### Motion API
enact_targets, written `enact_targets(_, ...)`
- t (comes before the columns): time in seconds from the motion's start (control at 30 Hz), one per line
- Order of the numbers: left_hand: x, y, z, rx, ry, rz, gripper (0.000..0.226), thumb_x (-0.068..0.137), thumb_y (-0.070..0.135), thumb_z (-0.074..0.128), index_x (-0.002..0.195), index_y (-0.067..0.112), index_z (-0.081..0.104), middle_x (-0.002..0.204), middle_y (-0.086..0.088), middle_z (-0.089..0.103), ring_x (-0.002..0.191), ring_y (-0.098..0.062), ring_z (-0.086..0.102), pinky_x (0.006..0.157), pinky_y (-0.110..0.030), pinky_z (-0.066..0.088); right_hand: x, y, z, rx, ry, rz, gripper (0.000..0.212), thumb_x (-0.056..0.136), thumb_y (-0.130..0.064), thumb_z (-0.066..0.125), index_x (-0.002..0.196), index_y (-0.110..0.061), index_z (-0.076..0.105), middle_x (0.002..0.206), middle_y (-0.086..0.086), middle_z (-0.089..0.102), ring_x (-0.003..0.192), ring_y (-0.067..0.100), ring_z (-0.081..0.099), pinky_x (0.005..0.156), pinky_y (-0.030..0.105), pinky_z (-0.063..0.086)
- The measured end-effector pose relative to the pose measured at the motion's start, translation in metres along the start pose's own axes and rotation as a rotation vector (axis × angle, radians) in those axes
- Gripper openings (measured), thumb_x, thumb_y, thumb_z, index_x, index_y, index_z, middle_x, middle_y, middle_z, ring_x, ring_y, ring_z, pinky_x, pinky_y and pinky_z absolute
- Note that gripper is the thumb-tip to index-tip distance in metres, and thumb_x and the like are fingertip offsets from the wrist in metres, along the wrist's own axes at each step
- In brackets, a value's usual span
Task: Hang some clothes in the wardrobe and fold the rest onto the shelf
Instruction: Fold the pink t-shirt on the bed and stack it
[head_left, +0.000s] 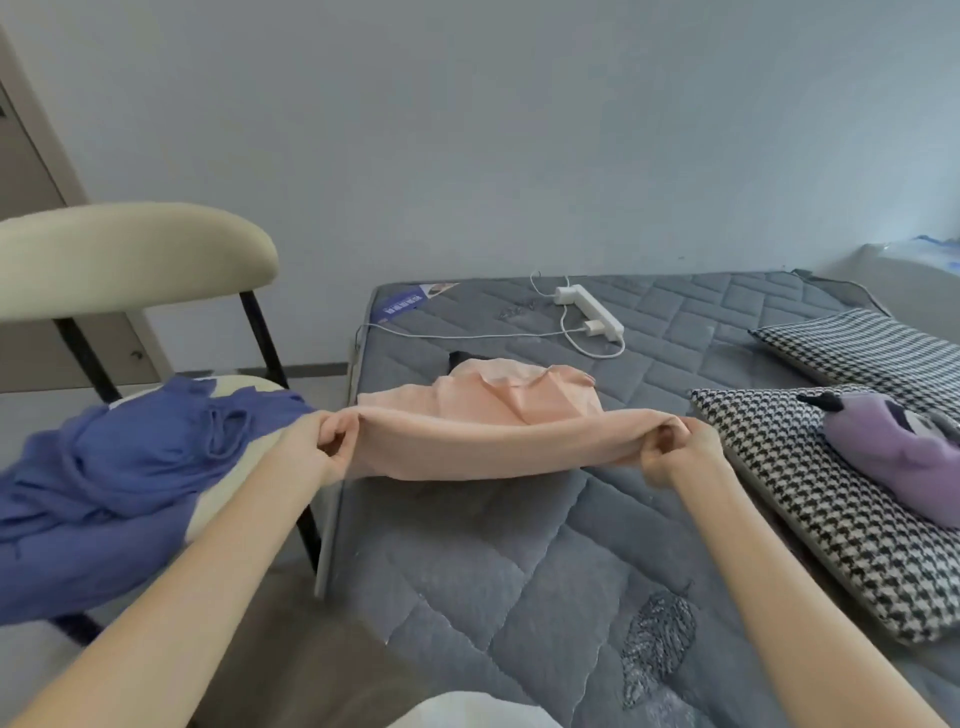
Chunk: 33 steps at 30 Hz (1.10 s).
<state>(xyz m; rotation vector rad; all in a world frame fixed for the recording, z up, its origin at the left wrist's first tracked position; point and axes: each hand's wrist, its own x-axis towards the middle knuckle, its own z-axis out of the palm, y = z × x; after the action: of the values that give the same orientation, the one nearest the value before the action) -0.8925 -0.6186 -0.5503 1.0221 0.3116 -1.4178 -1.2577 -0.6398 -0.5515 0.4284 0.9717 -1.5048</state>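
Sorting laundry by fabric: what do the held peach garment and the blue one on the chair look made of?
Peach garment: soft matte knit, maybe jersey; it sags between left hand and right hand. Blue garment: thin, drapey cloth, fibre unclear; it bunches in fine creases on the chair.

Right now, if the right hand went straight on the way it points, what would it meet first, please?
The right hand would likely meet the bunched peach garment on the mattress, then the power strip; depth is unclear.

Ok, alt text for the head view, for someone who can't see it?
The left hand and right hand pinch a peach garment stretched above a grey mattress. A blue garment lies on the chair at left; houndstooth pillows at right.
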Motion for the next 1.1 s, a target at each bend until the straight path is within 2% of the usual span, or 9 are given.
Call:
enact_targets(0.2, 0.011, -0.022, -0.02, 0.027, 0.073, -0.047, 0.013, 0.086, 0.01, 0.066, 0.082, 0.007, 0.054, 0.08, -0.009, 0.058, 0.067, -0.017, 0.061, 0.037, -0.027, 0.051, 0.022, 0.014, -0.04, 0.112, 0.066, -0.029, 0.037, 0.084, -0.004, 0.048, 0.054, -0.018, 0.032, 0.029, -0.007, 0.032, 0.023, 0.005, 0.036, 0.038, 0.011, 0.039)
enact_targets(0.43, 0.069, 0.008, -0.006, -0.184, 0.049, -0.113, 0.025, 0.091, 0.018, 0.06, 0.113, 0.006, 0.06, 0.101, -0.014, 0.068, 0.084, -0.03, 0.07, 0.047, -0.034, 0.057, 0.051, 0.005, -0.003, 0.066, -0.163, -0.148, 0.07, 0.094, -0.005, 0.04, 0.024, -0.009, 0.038, 0.028, -0.003, 0.036, 0.029, 0.004, 0.049, 0.047, 0.017, 0.053)
enact_targets(0.57, 0.117, 0.033, 0.012, -0.198, 0.103, -0.121, 0.031, 0.093, 0.02, 0.058, 0.121, 0.006, 0.058, 0.101, -0.018, 0.069, 0.077, -0.039, 0.07, 0.05, -0.039, 0.057, 0.068, 0.001, 0.038, 0.016, -0.27, -0.194, 0.068, 0.1, -0.01, 0.036, 0.036, -0.011, 0.059, 0.04, -0.002, 0.056, 0.04, 0.007, 0.061, 0.054, 0.017, 0.055)
enact_targets(0.83, 0.151, 0.038, 0.075, -0.074, 0.03, -0.108, 0.027, 0.089, 0.0, 0.057, 0.116, -0.001, 0.059, 0.107, -0.015, 0.068, 0.086, -0.028, 0.07, 0.044, -0.035, 0.056, 0.121, 0.0, 0.094, 0.176, -0.122, -0.058, 0.036, 0.097, -0.005, 0.045, 0.061, -0.005, 0.049, 0.036, 0.002, 0.05, 0.032, 0.013, 0.056, 0.039, 0.026, 0.051)
enact_targets(0.93, 0.179, 0.036, 0.081, -0.071, 0.099, -0.066, 0.033, 0.087, -0.002, 0.058, 0.119, 0.003, 0.058, 0.111, -0.009, 0.067, 0.093, -0.021, 0.069, 0.05, -0.035, 0.058, 0.146, 0.004, 0.102, 0.133, -0.097, -0.058, 0.036, 0.098, -0.005, 0.039, 0.064, -0.005, 0.048, 0.037, 0.002, 0.051, 0.037, 0.012, 0.059, 0.057, 0.024, 0.057)
enact_targets(1.0, 0.192, 0.029, 0.078, -0.081, 0.055, 0.043, 0.022, 0.088, -0.001, 0.057, 0.109, 0.004, 0.058, 0.105, -0.006, 0.066, 0.083, -0.008, 0.066, 0.051, -0.022, 0.055, 0.158, 0.008, 0.101, 0.088, -0.078, -0.052, 0.033, 0.097, -0.006, 0.038, 0.065, -0.005, 0.047, 0.041, 0.004, 0.055, 0.049, 0.014, 0.063, 0.076, 0.026, 0.058)
enact_targets(1.03, 0.19, 0.024, 0.077, -0.072, -0.029, 0.036, 0.01, 0.089, 0.002, 0.059, 0.099, 0.004, 0.058, 0.092, -0.01, 0.065, 0.067, -0.008, 0.06, 0.047, -0.009, 0.045, 0.163, 0.009, 0.1, 0.051, -0.067, -0.057, 0.032, 0.096, -0.008, 0.039, 0.065, -0.006, 0.047, 0.041, 0.003, 0.055, 0.05, 0.013, 0.063, 0.075, 0.027, 0.059)
enact_targets(1.07, 0.188, 0.021, 0.077, -0.018, -0.101, 0.028, 0.005, 0.091, 0.005, 0.058, 0.087, 0.007, 0.056, 0.078, -0.014, 0.063, 0.064, -0.018, 0.053, 0.043, -0.008, 0.038, 0.168, 0.01, 0.097, 0.006, -0.042, -0.064, 0.032, 0.095, -0.01, 0.042, 0.064, -0.01, 0.046, 0.04, 0.0, 0.053, 0.046, 0.011, 0.061, 0.068, 0.027, 0.059)
enact_targets(1.1, 0.189, 0.012, 0.073, 0.071, -0.074, 0.041, 0.019, 0.093, 0.007, 0.056, 0.075, 0.013, 0.052, 0.066, -0.018, 0.055, 0.065, -0.02, 0.048, 0.045, -0.008, 0.04, 0.172, 0.011, 0.091, -0.038, -0.002, -0.065, 0.031, 0.094, -0.014, 0.048, 0.063, -0.013, 0.045, 0.041, -0.002, 0.051, 0.042, 0.009, 0.058, 0.059, 0.026, 0.058)
